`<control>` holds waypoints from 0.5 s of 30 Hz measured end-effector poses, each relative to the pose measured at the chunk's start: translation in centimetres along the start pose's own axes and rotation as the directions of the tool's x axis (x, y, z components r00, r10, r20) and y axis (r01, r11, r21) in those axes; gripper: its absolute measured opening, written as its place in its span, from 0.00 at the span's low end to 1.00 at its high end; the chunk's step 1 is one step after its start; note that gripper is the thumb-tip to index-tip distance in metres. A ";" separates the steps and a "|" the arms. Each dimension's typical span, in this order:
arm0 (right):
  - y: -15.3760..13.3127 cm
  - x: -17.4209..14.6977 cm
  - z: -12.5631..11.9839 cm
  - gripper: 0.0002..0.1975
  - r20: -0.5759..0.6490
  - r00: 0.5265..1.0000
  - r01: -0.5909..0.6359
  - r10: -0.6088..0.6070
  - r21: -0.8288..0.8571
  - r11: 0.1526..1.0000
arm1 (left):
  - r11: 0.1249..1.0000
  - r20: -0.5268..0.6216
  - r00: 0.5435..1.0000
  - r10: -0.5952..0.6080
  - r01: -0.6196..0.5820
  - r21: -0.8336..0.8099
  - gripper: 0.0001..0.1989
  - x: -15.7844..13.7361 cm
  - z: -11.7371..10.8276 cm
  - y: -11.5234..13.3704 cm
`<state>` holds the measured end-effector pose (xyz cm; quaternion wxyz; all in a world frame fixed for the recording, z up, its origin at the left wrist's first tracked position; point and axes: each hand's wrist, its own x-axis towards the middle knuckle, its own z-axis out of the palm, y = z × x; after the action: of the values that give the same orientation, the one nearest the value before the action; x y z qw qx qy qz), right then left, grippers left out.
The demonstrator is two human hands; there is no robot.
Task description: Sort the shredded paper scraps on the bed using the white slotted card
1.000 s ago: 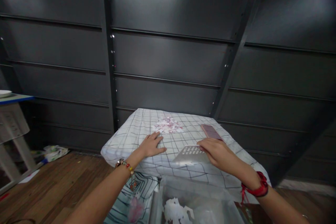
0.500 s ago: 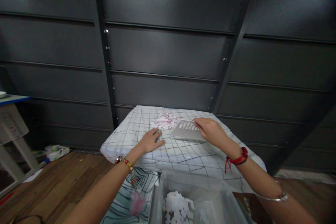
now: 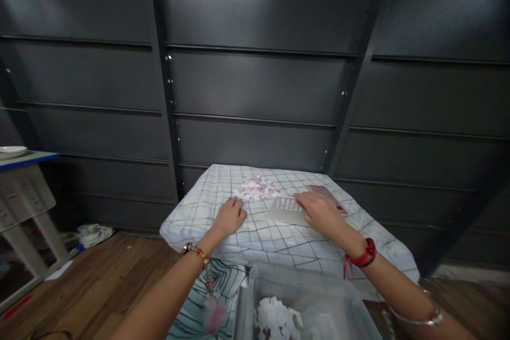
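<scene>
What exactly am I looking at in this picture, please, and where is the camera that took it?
The camera sits on a person's head and looks forward and down, so both bare arms reach in from below. The left hand lies flat on a checked cloth draped over a low surface. The right hand holds a flat grey slotted scraper beside a small heap of pink and white paper bits. A reddish phone lies just behind that hand. Nearest the camera is a clear plastic box holding white scraps.
</scene>
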<state>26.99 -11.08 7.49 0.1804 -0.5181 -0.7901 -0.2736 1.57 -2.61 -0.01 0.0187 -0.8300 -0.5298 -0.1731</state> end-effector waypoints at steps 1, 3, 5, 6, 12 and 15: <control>-0.2 -1.0 -0.5 0.14 -0.018 1.000 0.015 -0.015 0.006 1.000 | 1.000 -0.003 1.000 0.001 -0.001 -0.003 0.21 0.0 0.1 -0.1; -0.5 -2.9 -1.4 0.15 -0.045 0.998 0.049 -0.048 0.026 0.998 | 1.000 -0.007 1.000 0.004 -0.004 -0.001 0.21 0.1 0.3 -0.2; -0.8 -4.5 -2.0 0.15 -0.078 0.994 0.081 -0.077 0.045 0.996 | 1.000 -0.006 1.000 0.005 -0.005 0.012 0.21 0.1 0.4 -0.2; -1.0 -5.1 -2.3 0.15 -0.099 0.991 0.091 -0.086 0.046 0.995 | 1.000 -0.006 1.000 0.004 -0.004 0.020 0.21 0.1 0.4 -0.3; -1.4 -6.1 -3.3 0.15 -0.156 0.981 0.122 -0.112 0.056 0.991 | 1.000 -0.029 0.999 0.013 -0.012 0.024 0.20 0.2 0.6 -0.4; -1.3 -5.4 -3.6 0.15 -0.181 0.978 0.110 -0.099 0.048 0.993 | 1.000 -0.036 0.999 0.016 -0.016 0.018 0.20 0.3 0.7 -0.4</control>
<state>28.00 -17.59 6.91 0.2506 -0.4439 -0.8044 -0.3051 1.50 -2.06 -0.65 0.0369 -0.8307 -0.5242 -0.1835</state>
